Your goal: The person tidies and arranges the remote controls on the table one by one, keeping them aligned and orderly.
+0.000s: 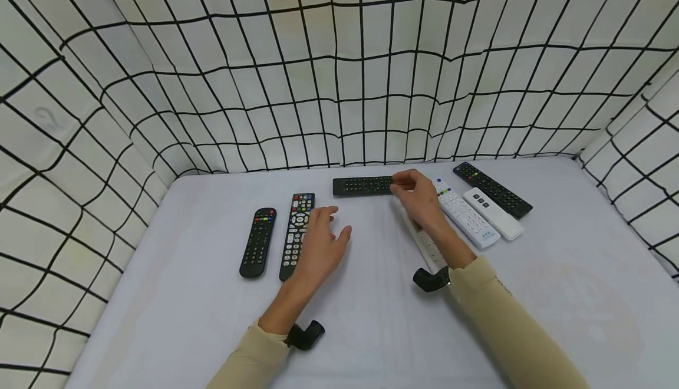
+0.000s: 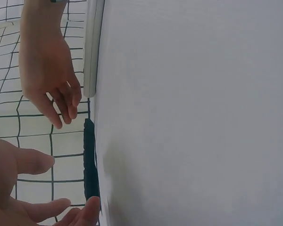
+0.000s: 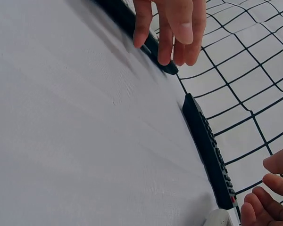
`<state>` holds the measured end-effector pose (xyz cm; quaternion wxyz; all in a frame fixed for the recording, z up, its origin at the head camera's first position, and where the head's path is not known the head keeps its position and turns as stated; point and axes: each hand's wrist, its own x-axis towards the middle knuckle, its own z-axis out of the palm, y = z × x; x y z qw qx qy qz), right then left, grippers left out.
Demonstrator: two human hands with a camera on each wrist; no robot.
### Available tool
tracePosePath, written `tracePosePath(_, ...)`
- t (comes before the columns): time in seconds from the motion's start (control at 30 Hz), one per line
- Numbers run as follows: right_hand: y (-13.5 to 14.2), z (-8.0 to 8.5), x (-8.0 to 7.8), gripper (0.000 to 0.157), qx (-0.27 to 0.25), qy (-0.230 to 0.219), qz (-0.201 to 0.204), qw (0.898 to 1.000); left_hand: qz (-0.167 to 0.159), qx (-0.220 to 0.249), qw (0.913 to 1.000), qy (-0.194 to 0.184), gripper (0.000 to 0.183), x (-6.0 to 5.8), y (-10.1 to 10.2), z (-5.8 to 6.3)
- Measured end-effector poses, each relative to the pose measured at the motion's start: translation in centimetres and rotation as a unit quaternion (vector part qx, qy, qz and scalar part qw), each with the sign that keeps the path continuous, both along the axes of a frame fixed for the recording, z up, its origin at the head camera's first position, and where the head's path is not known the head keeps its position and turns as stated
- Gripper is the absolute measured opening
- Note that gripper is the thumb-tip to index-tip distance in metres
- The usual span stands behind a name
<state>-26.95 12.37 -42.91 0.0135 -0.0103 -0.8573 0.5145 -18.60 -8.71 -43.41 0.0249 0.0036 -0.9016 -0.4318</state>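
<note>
Both hands hover over a white table with fingers spread or loosely bent. My left hand (image 1: 320,241) hangs above a black remote control with white and coloured buttons (image 1: 290,244), covering part of its right side. At the back, a black remote control (image 1: 361,186) lies crosswise. My right hand (image 1: 420,199) is at its right end, fingertips overlapping that end in the head view. The right wrist view shows a gap between these fingers (image 3: 262,207) and the crosswise remote (image 3: 207,150). Beneath the right forearm lies a white remote control (image 1: 424,244), partly hidden.
Farther left lies another black remote (image 1: 258,244). To the right are a white remote with coloured buttons (image 1: 469,215), a smaller white remote (image 1: 490,211) and a black remote (image 1: 493,190). Black netting (image 1: 363,82) over white cloth stands around the back and sides.
</note>
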Motion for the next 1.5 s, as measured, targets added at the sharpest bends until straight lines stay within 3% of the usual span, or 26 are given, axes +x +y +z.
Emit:
tracePosePath(0.53,0.9,-0.5,-0.4,0.035,0.011,0.010,-0.012,1.000,-0.004,0.028,0.9988,-0.040,0.074,-3.1,1.3,-0.1)
tracePosePath(1.13,1.3,-1.0,-1.2,0.048,0.026,-0.051,0.004,0.998,0.016,0.097,0.9931,-0.064,0.086,-4.1,2.3,-0.1)
tracePosePath(1.5,1.6,-1.0,-1.4,0.055,0.028,-0.060,0.032,0.997,0.016,0.098,0.9929,-0.066,0.084,-5.3,2.5,-0.3)
